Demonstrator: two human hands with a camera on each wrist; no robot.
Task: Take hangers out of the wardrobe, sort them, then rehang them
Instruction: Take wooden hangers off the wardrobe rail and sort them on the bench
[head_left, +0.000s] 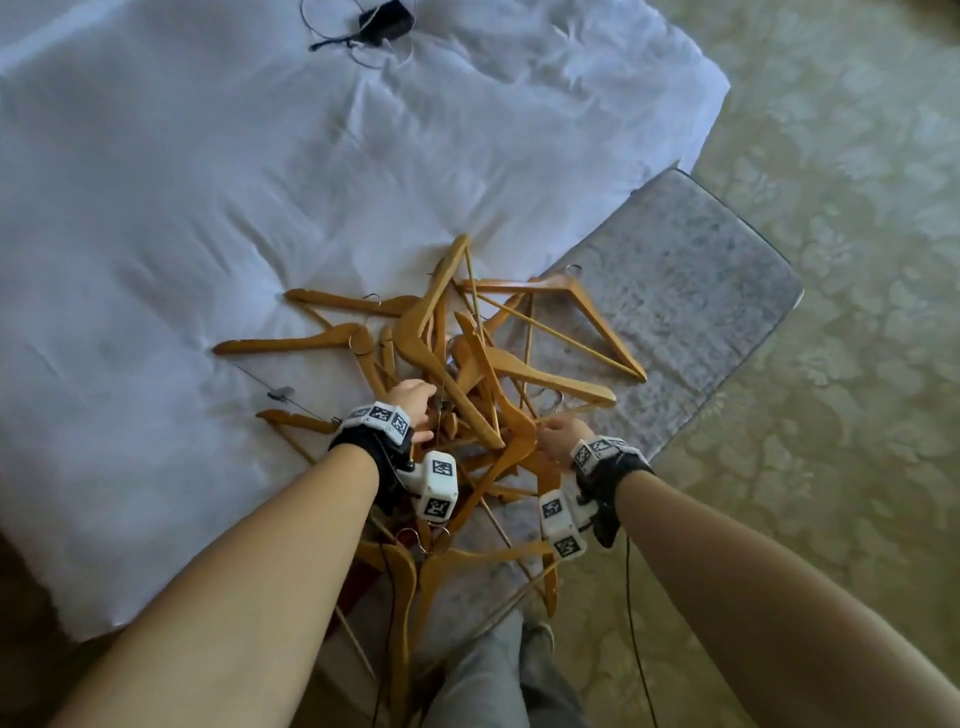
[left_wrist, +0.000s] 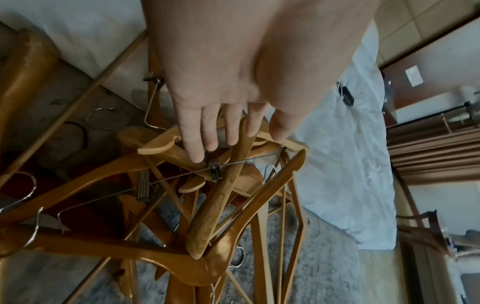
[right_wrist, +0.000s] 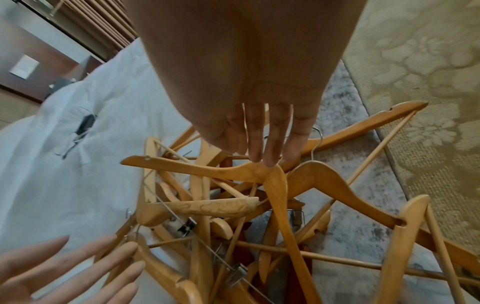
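Observation:
A tangled pile of wooden hangers (head_left: 540, 374) lies across the corner of the bed and a grey bench. Some have metal clip bars (left_wrist: 215, 171). My left hand (head_left: 415, 402) reaches into the pile's left side with its fingers straight. In the left wrist view the left hand (left_wrist: 228, 139) touches the top hangers with its fingertips and grips nothing. My right hand (head_left: 558, 436) hovers over the pile's right side. In the right wrist view its (right_wrist: 265, 148) straight fingers touch the neck of a pale hanger (right_wrist: 207, 169). The left hand's spread fingers (right_wrist: 78, 265) show there at bottom left.
The white duvet (head_left: 208, 208) covers the bed to the left and beyond. A black charger with its cable (head_left: 387, 21) lies at the bed's far side. The grey bench (head_left: 675, 291) stands on patterned carpet (head_left: 857, 260). My legs (head_left: 493, 675) are below the pile.

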